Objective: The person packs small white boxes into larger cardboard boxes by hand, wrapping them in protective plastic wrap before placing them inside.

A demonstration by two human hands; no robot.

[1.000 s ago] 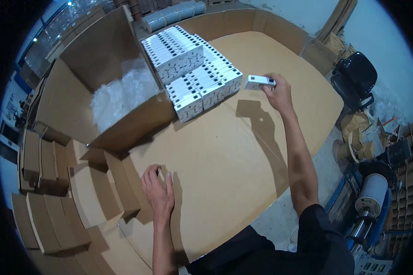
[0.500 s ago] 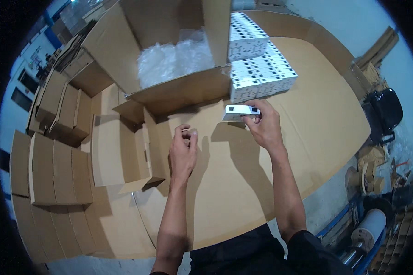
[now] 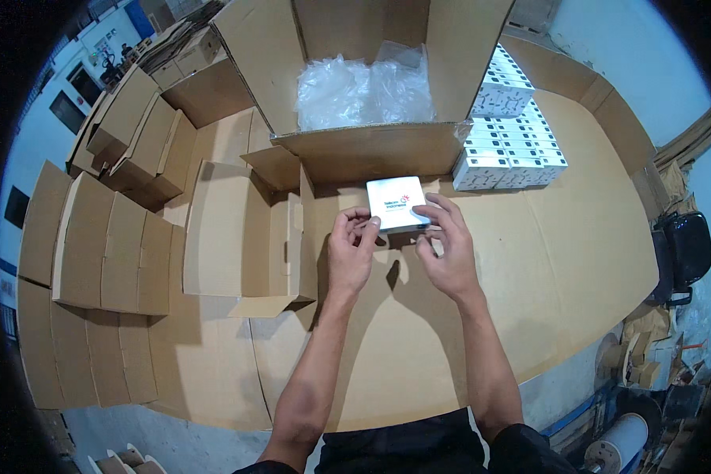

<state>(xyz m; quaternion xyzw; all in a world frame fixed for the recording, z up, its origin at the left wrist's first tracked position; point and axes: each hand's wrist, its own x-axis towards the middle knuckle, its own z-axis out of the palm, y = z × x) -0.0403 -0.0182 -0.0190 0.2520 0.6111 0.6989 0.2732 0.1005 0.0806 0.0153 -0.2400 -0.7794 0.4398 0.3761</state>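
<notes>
A small flat white box with a printed top is held above the cardboard-covered table. My left hand grips its near left corner, the thumb along the front edge and the fingers at the side. At its right edge is my right hand, closed, with the index fingertip on the printed top and the thumb bent below. To the left stands an open brown carton, flaps spread. Several matching white boxes are stacked in rows at the back right.
A large open carton holding clear plastic bags stands behind my hands. More brown cartons line the left side. A cardboard wall edges the table's far right. Beyond it are a black chair and a white roll.
The small white box has turned from edge-on to top face showing. My left hand has come over and taken hold of its left corner. The view has shifted, moving the surroundings rightward.
</notes>
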